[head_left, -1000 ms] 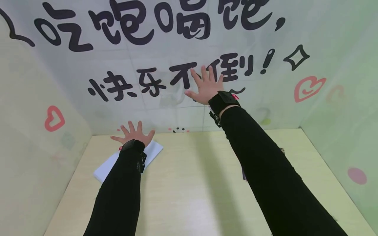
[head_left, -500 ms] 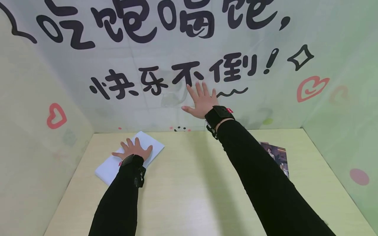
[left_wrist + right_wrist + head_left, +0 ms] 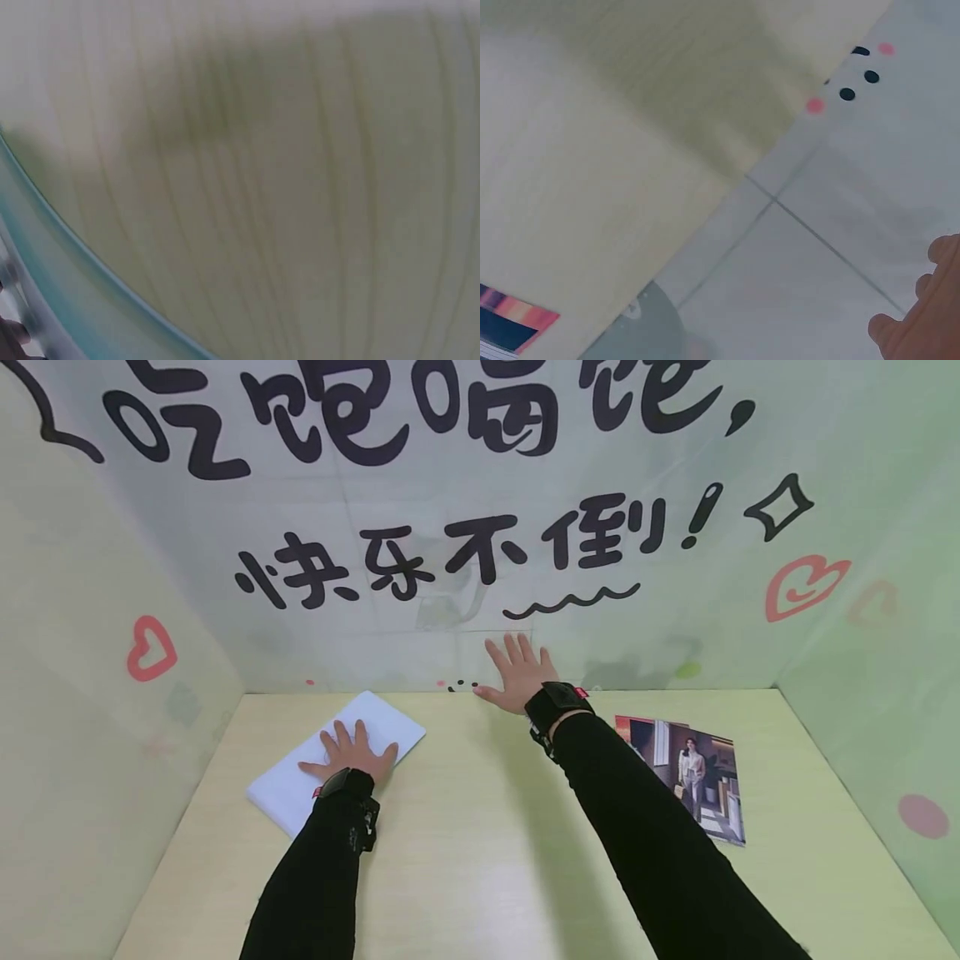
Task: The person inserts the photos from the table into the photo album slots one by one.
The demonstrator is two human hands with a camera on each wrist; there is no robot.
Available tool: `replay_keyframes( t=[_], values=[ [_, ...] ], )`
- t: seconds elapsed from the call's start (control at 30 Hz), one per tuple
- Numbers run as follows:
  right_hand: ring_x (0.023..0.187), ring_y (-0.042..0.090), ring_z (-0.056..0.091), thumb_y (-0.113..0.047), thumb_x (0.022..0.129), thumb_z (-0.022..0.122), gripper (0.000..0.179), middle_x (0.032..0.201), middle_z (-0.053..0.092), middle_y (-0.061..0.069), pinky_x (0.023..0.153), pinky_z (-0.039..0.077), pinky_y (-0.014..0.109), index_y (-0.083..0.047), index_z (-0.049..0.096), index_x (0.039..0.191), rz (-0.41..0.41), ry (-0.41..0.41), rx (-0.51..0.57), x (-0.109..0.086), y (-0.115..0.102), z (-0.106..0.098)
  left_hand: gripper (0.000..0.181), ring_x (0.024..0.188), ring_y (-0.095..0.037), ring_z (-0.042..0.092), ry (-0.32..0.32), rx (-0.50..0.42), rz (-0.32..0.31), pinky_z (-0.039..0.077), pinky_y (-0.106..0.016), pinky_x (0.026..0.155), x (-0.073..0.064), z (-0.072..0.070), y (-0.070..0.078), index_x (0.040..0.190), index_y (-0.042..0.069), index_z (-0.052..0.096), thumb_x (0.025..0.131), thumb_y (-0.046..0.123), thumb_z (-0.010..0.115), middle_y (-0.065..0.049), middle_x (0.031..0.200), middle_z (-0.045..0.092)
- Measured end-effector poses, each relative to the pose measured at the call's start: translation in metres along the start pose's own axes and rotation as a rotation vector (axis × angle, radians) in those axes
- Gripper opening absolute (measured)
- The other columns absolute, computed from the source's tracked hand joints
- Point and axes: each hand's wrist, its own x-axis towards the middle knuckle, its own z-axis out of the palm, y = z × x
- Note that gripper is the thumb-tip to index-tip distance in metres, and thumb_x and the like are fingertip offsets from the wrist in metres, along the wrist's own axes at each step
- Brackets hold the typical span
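My left hand (image 3: 351, 753) is spread palm down over a stack of white paper (image 3: 392, 720) at the left of the table, fingers straight and apart. The paper lies slanted there, partly covered by that hand and wrist. Near the table's back edge, my right hand (image 3: 519, 677) is held out in front of the wall, its fingers straight and nothing in it. The right wrist view catches only part of that hand (image 3: 926, 311) at its lower right edge. Both wrists wear black straps. The left wrist view is mostly blurred wood grain with a pale teal edge.
Glossy magazines (image 3: 708, 777) lie at the right of the table (image 3: 457, 860), partly hidden behind my right sleeve. A printed backdrop (image 3: 360, 660) with large black lettering rises along the back edge, and pale side walls (image 3: 892, 727) flank the table.
Both hands have come down: the left from the backdrop's foot onto the paper, the right from the lettering toward the table's back edge. The magazines have come out from behind the right sleeve.
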Motion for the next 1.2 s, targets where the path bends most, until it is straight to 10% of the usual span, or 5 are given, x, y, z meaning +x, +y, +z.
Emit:
replay_keyframes(
  t=[0.57, 1.2],
  values=[
    [0.139, 0.028, -0.001, -0.066, 0.085, 0.038, 0.083, 0.152, 0.006, 0.011, 0.107, 0.007, 0.056, -0.023, 0.007, 0.148, 0.021, -0.097, 0.095, -0.024, 0.015, 0.066, 0.085, 0.134, -0.042, -0.01, 0.014, 0.051, 0.096, -0.01, -0.078, 0.085, 0.004, 0.018, 0.019, 0.147, 0.013, 0.014, 0.083, 0.063, 0.039, -0.02, 0.151, -0.002],
    [0.138, 0.03, 0.006, -0.061, 0.088, 0.038, 0.079, 0.151, 0.012, 0.013, 0.108, 0.012, 0.053, -0.019, 0.011, 0.148, -0.005, -0.1, 0.053, -0.037, 0.029, 0.083, 0.083, 0.138, -0.03, -0.005, -0.021, 0.222, 0.353, -0.001, -0.072, 0.096, -0.011, 0.045, 0.107, 0.148, 0.024, 0.017, 0.081, 0.071, 0.034, -0.009, 0.153, 0.003]
  ],
)
